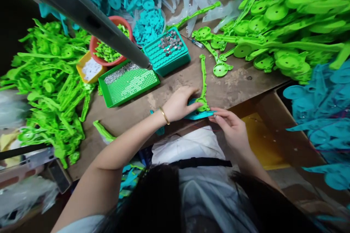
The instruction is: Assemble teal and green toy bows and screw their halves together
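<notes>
Fingers of left hand press green arm; right hand pinches teal base.

Left arm extended forward, bare; left hand palm-down, fingers curved, thumb hidden. Right hand just beside it, wrist bent inward, fingertips apparently pinched together.

two hands, two trays — one bowl, one box.

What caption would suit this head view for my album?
Among heaps of plastic parts, the left hand holds a green piece on a teal piece; the right hand pinches its end.
</notes>
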The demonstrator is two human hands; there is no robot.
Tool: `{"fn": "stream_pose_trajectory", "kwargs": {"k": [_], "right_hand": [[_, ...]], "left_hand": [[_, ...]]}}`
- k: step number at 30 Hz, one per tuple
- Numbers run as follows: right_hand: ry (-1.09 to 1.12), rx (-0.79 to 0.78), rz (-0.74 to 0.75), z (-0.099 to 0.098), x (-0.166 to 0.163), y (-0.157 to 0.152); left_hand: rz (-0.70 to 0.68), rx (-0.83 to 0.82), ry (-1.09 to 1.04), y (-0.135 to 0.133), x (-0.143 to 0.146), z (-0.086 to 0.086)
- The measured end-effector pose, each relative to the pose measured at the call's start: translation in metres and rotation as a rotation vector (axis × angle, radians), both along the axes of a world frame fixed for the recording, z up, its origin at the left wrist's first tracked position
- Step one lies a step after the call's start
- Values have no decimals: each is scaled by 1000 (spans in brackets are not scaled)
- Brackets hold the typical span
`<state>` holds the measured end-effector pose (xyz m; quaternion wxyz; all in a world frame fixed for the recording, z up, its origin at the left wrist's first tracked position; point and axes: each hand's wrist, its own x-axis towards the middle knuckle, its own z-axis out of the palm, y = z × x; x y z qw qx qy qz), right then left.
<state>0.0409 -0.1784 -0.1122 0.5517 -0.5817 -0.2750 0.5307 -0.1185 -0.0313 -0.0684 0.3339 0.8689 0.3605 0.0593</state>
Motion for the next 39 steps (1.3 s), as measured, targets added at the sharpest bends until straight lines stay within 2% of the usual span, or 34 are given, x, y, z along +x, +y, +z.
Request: {"fn": "stream_pose_trajectory", "kwargs": {"k": [3, 9, 17, 24, 33, 39], "right_hand": [[6, 6, -22, 1, -2, 2], [-51, -19, -21, 2, -5, 2], [-75, -73, -37, -1, -6, -2], [-80, -79, -51, -1, -9, -1], [-114, -78, -14, 0, -11, 0], [-141, -101, 43, 3, -11, -1]], "left_hand": [[-105, -5, 45, -5, -10, 2], [-107, 48, 94, -12, -3, -5], [-172, -65, -86, 9, -30, -8], [-269, -89, -137, 10, -30, -11], [-276, -123, -56, 12, -37, -10], [-171, -8, 151, -2, -33, -7]]}}
